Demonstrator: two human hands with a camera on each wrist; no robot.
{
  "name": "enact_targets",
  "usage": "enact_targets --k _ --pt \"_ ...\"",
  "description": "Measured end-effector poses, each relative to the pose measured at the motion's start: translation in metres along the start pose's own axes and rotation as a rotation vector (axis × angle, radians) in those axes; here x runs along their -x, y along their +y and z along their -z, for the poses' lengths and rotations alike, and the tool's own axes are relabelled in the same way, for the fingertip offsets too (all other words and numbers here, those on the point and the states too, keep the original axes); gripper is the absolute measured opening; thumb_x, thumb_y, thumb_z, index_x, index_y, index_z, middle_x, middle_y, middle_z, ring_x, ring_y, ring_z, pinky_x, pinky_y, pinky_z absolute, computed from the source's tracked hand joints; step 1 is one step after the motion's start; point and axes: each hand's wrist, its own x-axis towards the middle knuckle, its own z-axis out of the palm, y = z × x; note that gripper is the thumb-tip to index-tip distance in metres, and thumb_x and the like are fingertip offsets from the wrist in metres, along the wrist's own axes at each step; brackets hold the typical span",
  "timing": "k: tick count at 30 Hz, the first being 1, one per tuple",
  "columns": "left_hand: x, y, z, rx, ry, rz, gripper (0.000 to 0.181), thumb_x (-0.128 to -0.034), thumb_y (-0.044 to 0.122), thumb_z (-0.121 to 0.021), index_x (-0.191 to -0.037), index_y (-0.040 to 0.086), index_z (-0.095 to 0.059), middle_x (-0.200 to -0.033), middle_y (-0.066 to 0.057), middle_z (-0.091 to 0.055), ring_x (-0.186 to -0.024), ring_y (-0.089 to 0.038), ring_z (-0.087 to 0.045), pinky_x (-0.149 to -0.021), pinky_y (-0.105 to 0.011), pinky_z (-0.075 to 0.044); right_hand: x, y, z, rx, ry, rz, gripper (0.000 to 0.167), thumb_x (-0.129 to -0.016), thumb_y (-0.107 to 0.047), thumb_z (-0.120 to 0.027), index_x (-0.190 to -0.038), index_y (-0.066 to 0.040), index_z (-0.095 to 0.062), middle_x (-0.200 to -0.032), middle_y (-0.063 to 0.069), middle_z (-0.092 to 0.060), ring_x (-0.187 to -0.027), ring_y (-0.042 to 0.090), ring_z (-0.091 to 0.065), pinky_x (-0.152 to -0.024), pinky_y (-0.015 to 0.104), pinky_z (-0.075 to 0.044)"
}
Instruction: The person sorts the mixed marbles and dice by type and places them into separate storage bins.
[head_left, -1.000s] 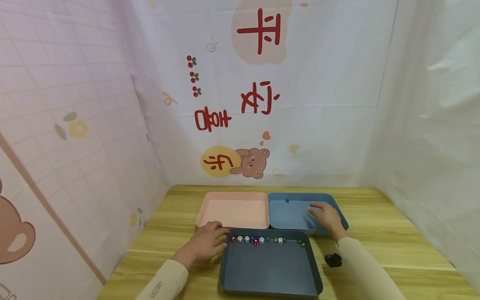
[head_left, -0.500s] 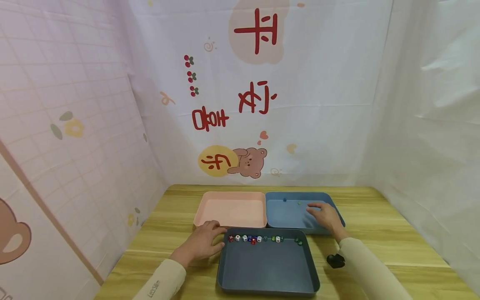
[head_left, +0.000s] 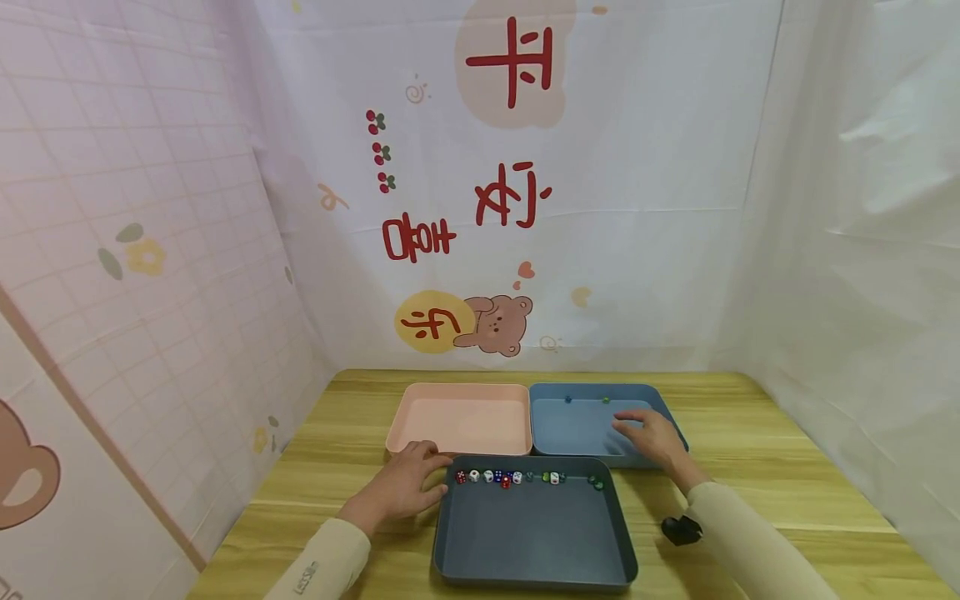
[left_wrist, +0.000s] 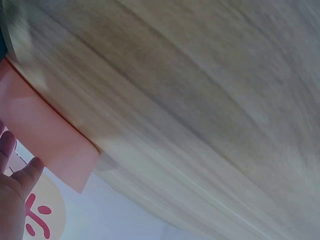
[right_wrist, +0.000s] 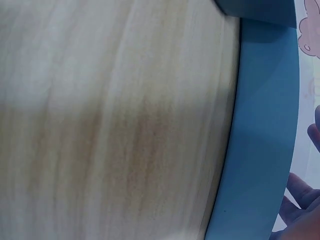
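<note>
My left hand point(head_left: 401, 483) is at the back left corner of the dark grey tray point(head_left: 532, 537), fingers loosely bent, holding nothing. Along that tray's back wall lie several small dice, among them a red die point(head_left: 461, 477), a white die point(head_left: 474, 476), a blue die point(head_left: 498, 476) and a green die point(head_left: 597, 483). Over the right part of the blue tray point(head_left: 570, 429) hovers my right hand point(head_left: 652, 435), thumb and fingers apart with nothing between them. Near the blue tray's far wall sit a bright green die point(head_left: 606, 400) and a dark bluish die point(head_left: 567, 399).
A pink tray point(head_left: 465, 417) stands left of the blue one, both right behind the grey tray. Wooden tabletop point(head_left: 757, 475) extends on either side. A black object point(head_left: 681, 530) shows beside the right sleeve. Printed white cloth point(head_left: 637, 250) hangs behind the table.
The bright green die has left my right hand and travelled across the blue tray to its far wall. My right hand stays over that tray; the left hand keeps its place.
</note>
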Motion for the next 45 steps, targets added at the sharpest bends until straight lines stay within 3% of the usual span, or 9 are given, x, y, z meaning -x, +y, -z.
enact_targets --k 11,19,28,38,45 --pt "0.002 0.000 0.002 0.024 0.002 -0.015 0.041 -0.0947 0.030 -0.063 -0.130 0.010 -0.064 -0.129 -0.011 -0.054 -0.121 -0.029 -0.049 -0.100 -0.049 -0.044 0.008 -0.008 -0.002 -0.067 -0.070 -0.022 0.041 -0.099 -0.034 -0.062 -0.126 -0.004 -0.067 -0.142 0.028 -0.048 -0.133 0.050 -0.038 -0.100 0.065 -0.037" --pt "0.002 -0.002 0.003 0.015 -0.012 -0.003 0.042 -0.0949 0.032 -0.064 -0.131 0.011 -0.063 -0.129 -0.010 -0.053 -0.121 -0.028 -0.049 -0.099 -0.048 -0.045 0.017 -0.020 -0.007 -0.071 -0.061 0.072 0.038 -0.096 -0.032 -0.066 -0.120 -0.002 -0.071 -0.141 0.031 -0.047 -0.133 0.053 -0.036 -0.100 0.067 -0.035" --pt "0.002 0.000 0.004 0.022 -0.020 0.002 0.043 -0.0949 0.033 -0.064 -0.132 0.011 -0.063 -0.129 -0.010 -0.053 -0.120 -0.027 -0.049 -0.098 -0.047 -0.045 0.034 -0.026 -0.011 0.003 -0.039 0.222 0.026 -0.092 -0.027 -0.071 -0.107 -0.007 -0.076 -0.136 0.029 -0.053 -0.127 0.054 -0.043 -0.095 0.063 -0.043" --pt "0.000 0.002 0.005 0.021 -0.026 0.004 0.043 -0.0946 0.033 -0.065 -0.131 0.011 -0.063 -0.129 -0.011 -0.053 -0.120 -0.028 -0.049 -0.098 -0.048 -0.045 0.055 -0.029 -0.018 0.042 0.006 0.313 0.013 -0.084 -0.017 -0.079 -0.096 -0.012 -0.079 -0.128 0.031 -0.058 -0.123 0.057 -0.046 -0.097 0.069 -0.036" --pt "0.000 0.001 0.004 0.031 -0.030 0.007 0.043 -0.0948 0.033 -0.065 -0.132 0.011 -0.063 -0.130 -0.011 -0.053 -0.120 -0.028 -0.049 -0.099 -0.048 -0.045 0.061 -0.027 -0.025 0.164 0.053 0.282 0.011 -0.080 -0.022 -0.083 -0.089 -0.023 -0.078 -0.127 0.024 -0.061 -0.127 0.053 -0.045 -0.096 0.079 -0.024"
